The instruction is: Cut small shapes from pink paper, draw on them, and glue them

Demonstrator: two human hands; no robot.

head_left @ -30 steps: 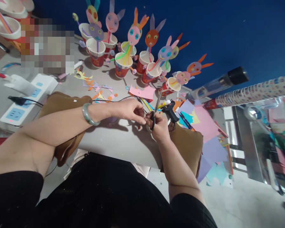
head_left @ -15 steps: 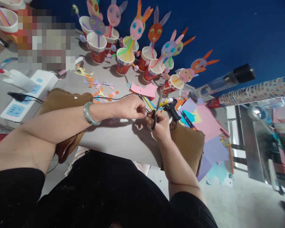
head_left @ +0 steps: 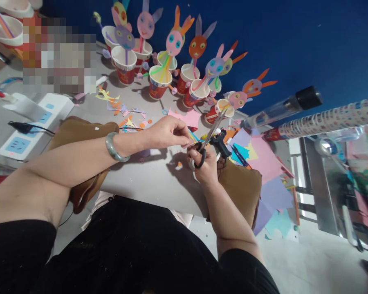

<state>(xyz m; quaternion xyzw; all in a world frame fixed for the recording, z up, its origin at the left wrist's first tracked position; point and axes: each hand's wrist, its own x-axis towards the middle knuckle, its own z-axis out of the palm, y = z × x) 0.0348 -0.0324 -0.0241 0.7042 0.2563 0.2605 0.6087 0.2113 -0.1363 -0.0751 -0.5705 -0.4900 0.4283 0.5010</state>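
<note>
My right hand (head_left: pixel 206 165) is closed around the black handles of a pair of scissors (head_left: pixel 214 130), whose metal blades point up and away to the right. Close beside it, my left hand (head_left: pixel 172 132) is pinched, thumb against fingers. Something small and pale pinkish seems to be between the fingertips of the two hands, too small to name. A jade-like bangle (head_left: pixel 114 148) circles my left wrist. Just past the hands lie a pink paper sheet (head_left: pixel 188 117) and a black glue gun (head_left: pixel 221 143).
Paper cups (head_left: pixel 161 87) with rabbit-faced paper figures line the blue wall. Paper scraps (head_left: pixel 130 122) litter the table. Brown cushions (head_left: pixel 242 190) lie under both arms. A white power strip (head_left: pixel 27 128) is at left; coloured paper (head_left: pixel 270 159) and stacked cups (head_left: pixel 328 120) are at right.
The scissors have swung from nearly upright to leaning rightward, their blades slightly apart. My left hand has shifted slightly left and up, its fingers straighter. The whole view has shifted a little.
</note>
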